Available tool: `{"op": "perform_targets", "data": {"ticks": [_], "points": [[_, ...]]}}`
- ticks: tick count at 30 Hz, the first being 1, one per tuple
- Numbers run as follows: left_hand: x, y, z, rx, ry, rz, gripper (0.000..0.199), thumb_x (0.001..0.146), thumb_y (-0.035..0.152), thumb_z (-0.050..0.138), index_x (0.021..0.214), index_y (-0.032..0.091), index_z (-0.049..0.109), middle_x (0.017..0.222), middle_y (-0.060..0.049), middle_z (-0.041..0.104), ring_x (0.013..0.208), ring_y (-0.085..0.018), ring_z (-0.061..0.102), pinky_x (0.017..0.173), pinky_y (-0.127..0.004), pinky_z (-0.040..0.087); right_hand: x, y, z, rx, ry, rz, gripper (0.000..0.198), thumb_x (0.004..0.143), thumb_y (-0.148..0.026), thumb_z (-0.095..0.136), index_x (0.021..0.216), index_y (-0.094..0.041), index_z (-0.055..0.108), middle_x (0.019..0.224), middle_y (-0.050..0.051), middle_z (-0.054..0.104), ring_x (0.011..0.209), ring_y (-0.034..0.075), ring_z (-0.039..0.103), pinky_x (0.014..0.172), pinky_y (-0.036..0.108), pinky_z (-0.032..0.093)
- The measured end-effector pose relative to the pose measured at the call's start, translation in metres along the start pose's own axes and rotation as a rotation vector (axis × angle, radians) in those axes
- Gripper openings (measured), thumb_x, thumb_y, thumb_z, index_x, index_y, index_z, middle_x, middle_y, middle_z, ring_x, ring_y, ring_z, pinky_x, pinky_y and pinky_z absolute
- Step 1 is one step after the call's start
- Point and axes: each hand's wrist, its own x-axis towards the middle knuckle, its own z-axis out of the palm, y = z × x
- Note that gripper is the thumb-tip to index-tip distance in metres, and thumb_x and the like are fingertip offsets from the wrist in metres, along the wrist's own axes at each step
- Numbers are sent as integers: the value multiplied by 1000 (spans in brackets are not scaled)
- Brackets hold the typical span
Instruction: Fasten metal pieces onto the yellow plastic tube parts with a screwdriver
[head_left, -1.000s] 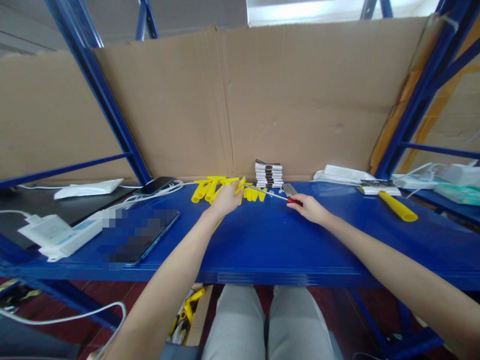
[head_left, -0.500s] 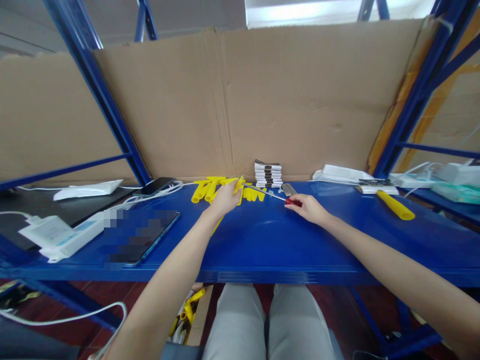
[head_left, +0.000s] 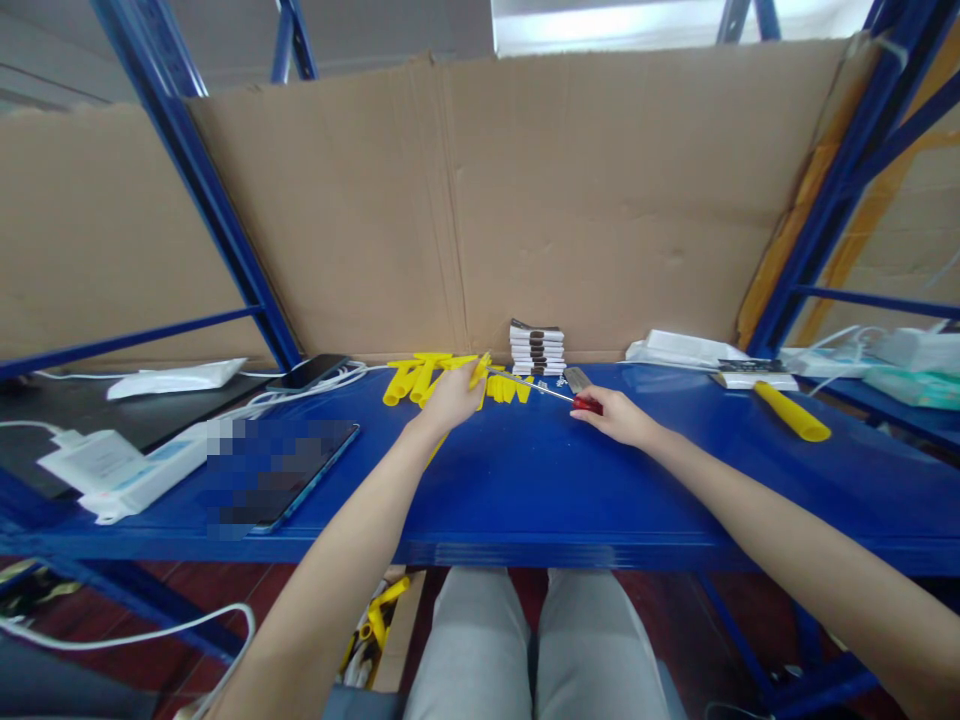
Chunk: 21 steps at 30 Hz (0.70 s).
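My left hand [head_left: 454,393] is closed around a small yellow plastic piece [head_left: 481,368], whose exact kind I cannot make out. In my right hand [head_left: 613,415] is the red handle of a screwdriver [head_left: 586,404], its long metal shaft pointing left, the tip meeting the yellow piece. Several yellow tubes [head_left: 409,382] lie just left of my left hand. Between the hands, flat yellow pieces [head_left: 514,389] sit in a row. Behind them stands a stack of white bundles with dark bands [head_left: 537,350]. A small grey metal plate [head_left: 577,379] lies just beyond my right hand.
A phone [head_left: 300,480] and a white power strip [head_left: 150,475] with cables lie on the left of the blue shelf [head_left: 517,500]. A single yellow tube [head_left: 792,411] rests at the right. Cardboard [head_left: 600,200] closes off the back. Below, a box [head_left: 397,640] holds yellow parts.
Both hands stay almost in place. The screwdriver and my right hand have shifted very slightly; the left hand keeps its grip on the yellow piece.
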Motion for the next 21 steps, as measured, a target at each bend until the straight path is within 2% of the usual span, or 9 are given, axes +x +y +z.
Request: {"op": "perform_targets", "data": {"ticks": [3,7,14,21], "points": [[0,1,0,-8,-6,2,35,92,22,48,123,12,61,105,-12,72,102,-22,67,89,-28,49,-1,2,2,14,56,15,17,78,-36,66,79,-22,56,78,3,67,70,20,62,66,31,50],[0,1,0,0,14,13,35,91,21,50,122,13,62,108,-12,71,105,-23,66,91,-28,48,-2,2,3,21,84,-6,19,80,-37,61,72,-22,52,73,2,64,66,18,58,61,29,47],[-1,1,-2,29,-8,3,35,92,22,49,123,13,62,106,-12,72,102,-22,67,90,-28,49,-2,-1,-1,0,45,26,19,81,-39,61,76,-21,60,74,4,67,67,20,61,62,30,46],[0,1,0,61,-5,-13,35,92,21,49,123,11,63,109,-13,71,106,-22,66,93,-29,48,-1,-3,-1,-12,-15,-11,22,87,-37,53,85,-20,67,84,8,72,74,23,66,70,33,50]]}}
